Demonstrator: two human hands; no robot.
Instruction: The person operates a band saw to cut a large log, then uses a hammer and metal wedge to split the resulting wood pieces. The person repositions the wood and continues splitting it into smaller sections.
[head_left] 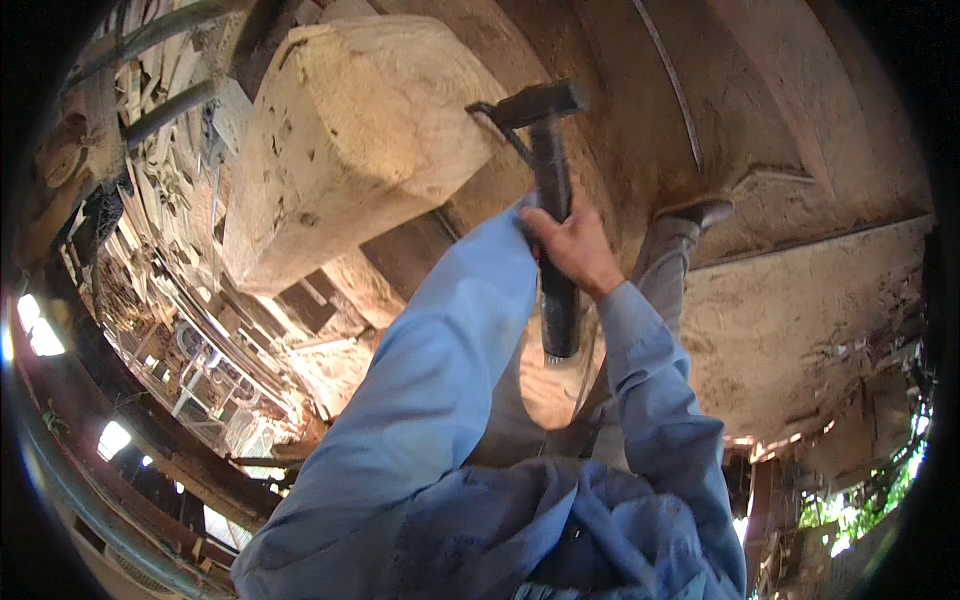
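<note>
Hammer-like tool (552,170), black throughout its length, stands near the middle of the view, roughly upright in the picture, just beside the rounded end of the large pale wood block (365,120). Right hand (578,245) is clamped on the handle about midway, thumb toward the left, with the butt (560,340) protruding below the grip. Left hand does not show, so its state cannot be told. The tool's head (545,103) carries a slender projection (480,108) on its left side that overlaps the block's edge in view; whether it touches cannot be determined. Principal risk, in this inspector's judgement, is a glancing stroke: the block's face is slanted and uneven, and a blow off the square could turn the head sideways. Second, a one-handed hold with the head well clear of the fingers could let the handle twist if the grip loosens. Third, light-blue clothing (440,330) lies just beside the handle, and a grey trouser leg (662,262) stands to its right; a slip or short swing could bring the head into either. Block support is only partly visible; if it is unsound, rocking could misdirect a strike.
</note>
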